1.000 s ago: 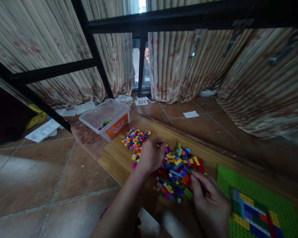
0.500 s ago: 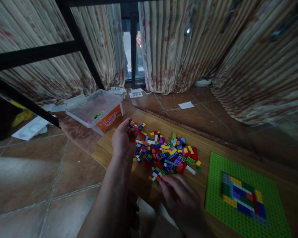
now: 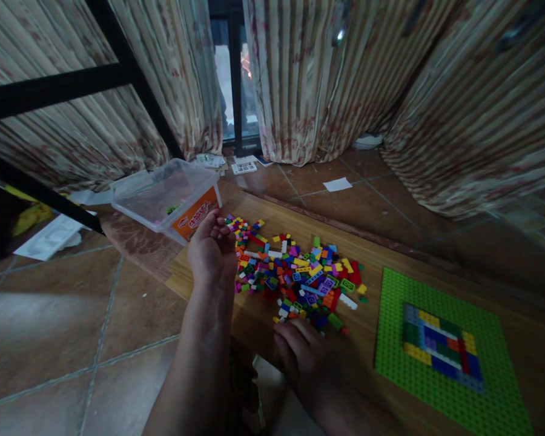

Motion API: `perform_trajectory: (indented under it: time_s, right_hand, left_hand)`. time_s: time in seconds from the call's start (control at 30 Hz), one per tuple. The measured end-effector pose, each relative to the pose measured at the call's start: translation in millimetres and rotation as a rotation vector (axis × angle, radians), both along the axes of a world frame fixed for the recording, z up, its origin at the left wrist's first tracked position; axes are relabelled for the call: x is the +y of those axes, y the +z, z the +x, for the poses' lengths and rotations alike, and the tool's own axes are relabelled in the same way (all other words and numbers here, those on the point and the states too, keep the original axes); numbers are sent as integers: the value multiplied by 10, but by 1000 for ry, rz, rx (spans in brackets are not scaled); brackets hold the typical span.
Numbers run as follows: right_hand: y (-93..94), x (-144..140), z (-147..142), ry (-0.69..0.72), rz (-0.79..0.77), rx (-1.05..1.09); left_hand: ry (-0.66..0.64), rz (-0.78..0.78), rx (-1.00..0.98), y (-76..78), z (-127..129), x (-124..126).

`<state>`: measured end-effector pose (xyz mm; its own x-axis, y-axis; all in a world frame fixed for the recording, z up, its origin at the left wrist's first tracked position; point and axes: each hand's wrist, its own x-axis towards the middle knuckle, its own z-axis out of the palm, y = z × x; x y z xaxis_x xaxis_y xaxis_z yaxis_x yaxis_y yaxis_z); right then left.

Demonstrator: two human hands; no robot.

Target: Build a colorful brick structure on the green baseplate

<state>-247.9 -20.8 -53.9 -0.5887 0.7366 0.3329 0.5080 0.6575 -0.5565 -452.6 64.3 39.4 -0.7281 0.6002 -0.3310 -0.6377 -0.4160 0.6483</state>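
Multicolour bricks [image 3: 295,275]; green baseplate [image 3: 440,387]

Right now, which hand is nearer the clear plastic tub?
Left. The left hand hovers just beside the clear plastic tub; the right hand rests at the brick pile's near edge.

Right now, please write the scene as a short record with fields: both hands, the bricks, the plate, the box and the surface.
left hand: cupped, palm up, at the left edge of the brick pile; contents cannot be told
right hand: fingers at the near edge of the pile
brick pile: small mixed-colour bricks, loose
baseplate: green, right of the pile, partly covered with coloured bricks
clear plastic box: open, on the floor, orange label
wooden board: under the pile and baseplate
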Motion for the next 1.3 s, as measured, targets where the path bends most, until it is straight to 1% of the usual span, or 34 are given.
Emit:
perform_trajectory:
  time_s: [0.13,0.27,0.43,0.53,0.67,0.8,0.87,0.93,1.07,1.17,1.3]
  right_hand:
    - [-14,42,30,-42,2,0]
    - [31,67,55,-99,14,17]
    - [52,139,153,-158,19,110]
    - [67,196,226,-240,8,160]
    - [122,281,343,-368,53,222]
    - [152,390,542,-451,13,199]
    - [157,434,639,-452,-23,178]
    - [160,453,700,-426,-59,152]
    - [165,422,705,-338,-108,71]
    - [156,385,663,-308,-83,0]
    - [133,374,617,-338,-30,-56]
  left_hand:
    - [-4,18,14,16,-43,-21]
    - [41,13,-5,30,-92,-37]
    - [74,19,-39,45,-139,-53]
    - [77,30,-47,43,-145,-52]
    - [52,13,-41,33,-142,-41]
    - [10,15,-15,18,-143,-32]
    - [-3,16,-9,10,-141,-26]
    - [-12,9,2,3,-131,-18]
    - [-47,6,22,-3,-94,-1]
    - [-82,11,22,-5,-66,8]
    - [-112,17,43,-15,-42,17]
